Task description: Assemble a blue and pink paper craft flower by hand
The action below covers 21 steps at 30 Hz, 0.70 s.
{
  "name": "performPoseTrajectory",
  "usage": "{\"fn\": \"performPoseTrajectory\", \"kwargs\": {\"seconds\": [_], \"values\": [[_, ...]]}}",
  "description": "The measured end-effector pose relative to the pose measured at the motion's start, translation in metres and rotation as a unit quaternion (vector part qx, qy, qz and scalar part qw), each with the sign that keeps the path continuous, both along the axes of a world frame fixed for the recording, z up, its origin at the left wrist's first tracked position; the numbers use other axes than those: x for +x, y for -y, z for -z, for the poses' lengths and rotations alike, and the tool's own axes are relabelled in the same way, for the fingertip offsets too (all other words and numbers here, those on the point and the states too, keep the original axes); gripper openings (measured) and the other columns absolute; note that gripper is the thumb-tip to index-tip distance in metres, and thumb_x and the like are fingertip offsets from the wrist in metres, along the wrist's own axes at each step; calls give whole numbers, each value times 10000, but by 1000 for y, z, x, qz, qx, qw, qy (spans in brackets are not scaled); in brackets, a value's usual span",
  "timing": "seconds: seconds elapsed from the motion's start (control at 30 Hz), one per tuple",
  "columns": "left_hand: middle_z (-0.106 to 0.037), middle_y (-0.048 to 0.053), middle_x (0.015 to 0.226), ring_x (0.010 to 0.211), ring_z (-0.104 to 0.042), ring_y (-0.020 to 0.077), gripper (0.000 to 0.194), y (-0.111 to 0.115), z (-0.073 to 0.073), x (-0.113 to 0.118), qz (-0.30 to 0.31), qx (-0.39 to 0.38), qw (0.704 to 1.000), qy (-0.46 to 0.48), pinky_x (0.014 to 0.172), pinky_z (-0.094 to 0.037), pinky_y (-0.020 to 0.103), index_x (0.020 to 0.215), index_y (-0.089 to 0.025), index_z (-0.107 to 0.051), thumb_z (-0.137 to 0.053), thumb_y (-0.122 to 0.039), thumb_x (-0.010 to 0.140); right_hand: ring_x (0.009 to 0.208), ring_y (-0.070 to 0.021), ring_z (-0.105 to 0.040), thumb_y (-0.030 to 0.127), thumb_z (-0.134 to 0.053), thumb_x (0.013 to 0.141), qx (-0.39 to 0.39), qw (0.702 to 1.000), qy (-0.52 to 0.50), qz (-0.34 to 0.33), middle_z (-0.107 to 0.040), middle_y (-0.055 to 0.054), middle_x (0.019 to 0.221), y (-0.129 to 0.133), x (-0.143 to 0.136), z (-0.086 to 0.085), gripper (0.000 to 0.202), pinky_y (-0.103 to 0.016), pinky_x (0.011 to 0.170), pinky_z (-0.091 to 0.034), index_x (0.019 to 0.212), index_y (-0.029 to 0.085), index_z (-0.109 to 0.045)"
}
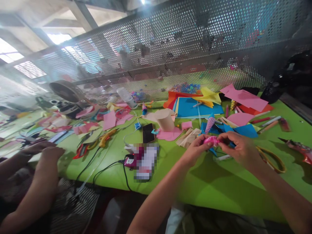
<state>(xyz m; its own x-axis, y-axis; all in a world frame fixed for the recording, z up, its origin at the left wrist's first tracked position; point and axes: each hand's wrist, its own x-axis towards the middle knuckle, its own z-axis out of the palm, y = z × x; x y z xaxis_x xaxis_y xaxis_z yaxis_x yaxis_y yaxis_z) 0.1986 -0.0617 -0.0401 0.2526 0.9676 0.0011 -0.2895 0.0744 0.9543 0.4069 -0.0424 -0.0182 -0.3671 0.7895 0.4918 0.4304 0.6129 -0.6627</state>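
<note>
Both my hands are over the green table [175, 172], holding a small shiny bright-pink piece [211, 140] between them. My left hand [197, 148] pinches its left end with thumb and fingers. At the other end, the fingertips of my right hand [235, 146] are closed on its narrow part. Whether it is a wrapped candy or a crumpled bit of plastic I cannot tell. Just behind it stands a pink patterned paper cone [210, 124] with a blue top. Blue paper [246, 130] lies behind my right hand, and yellow-handled scissors [274, 159] rest beside its wrist.
Crumpled beige paper [187, 138], a cream roll [164, 119] and a dark phone [149, 133] lie left of my hands. Stacked blue sheets [195, 108] sit behind. Pliers [298, 149] lie at right. A yellow glue gun [107, 138] and a co-worker's hands [46, 149] are at left.
</note>
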Motion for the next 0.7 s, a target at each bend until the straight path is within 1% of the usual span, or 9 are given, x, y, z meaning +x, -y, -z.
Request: {"fn": "performPoseTrajectory", "kwargs": {"seconds": [0.13, 0.27, 0.4, 0.53, 0.63, 0.7], "values": [[-687, 30, 959, 914, -611, 181, 567, 0, 1, -1, -14, 20, 999, -46, 870, -477, 301, 1060, -173, -726, -904, -630, 776, 828, -233, -765, 318, -689, 990, 39, 999, 8, -10, -808, -44, 957, -1, -3, 4, 90, -356, 750, -609, 1016, 280, -767], [-689, 32, 908, 870, -610, 175, 578, -1, 8, -1, -25, 35, 996, -78, 844, -475, 302, 999, -158, -712, -839, -692, 818, 859, -240, -782, 290, -663, 1011, 68, 997, 18, -23, -822, -47, 982, -1, -6, 6, 115, -366, 786, -624, 1029, 284, -777], [-674, 31, 889, 866, -617, 187, 568, -2, 12, 1, -27, 33, 995, -92, 830, -488, 315, 969, -170, -682, -819, -701, 819, 881, -246, -782, 270, -634, 1021, 83, 995, 44, -23, -819, -52, 994, 1, -6, 7, 131, -374, 787, -618, 1041, 285, -762], [-613, -4, 817, 792, -580, 160, 497, -1, 14, 6, -39, 30, 995, -90, 790, -484, 310, 929, -175, -648, -828, -626, 824, 867, -250, -768, 229, -603, 1005, 110, 991, 80, -4, -793, -63, 976, 5, -7, 10, 130, -365, 734, -588, 1025, 274, -723], [-551, -29, 775, 731, -501, 128, 371, 1, 13, 11, -59, 54, 989, -122, 697, -415, 271, 884, -177, -630, -788, -512, 876, 799, -243, -739, 205, -607, 967, 126, 987, 93, 25, -757, -58, 903, 7, -9, 11, 112, -354, 676, -556, 969, 271, -697], [-530, -32, 768, 721, -463, 122, 274, 3, 12, 12, -74, 74, 982, -155, 665, -373, 262, 852, -178, -624, -758, -413, 896, 758, -236, -716, 198, -612, 941, 124, 988, 88, 41, -739, -54, 862, 9, -10, 10, 105, -351, 656, -542, 922, 273, -683]]}}
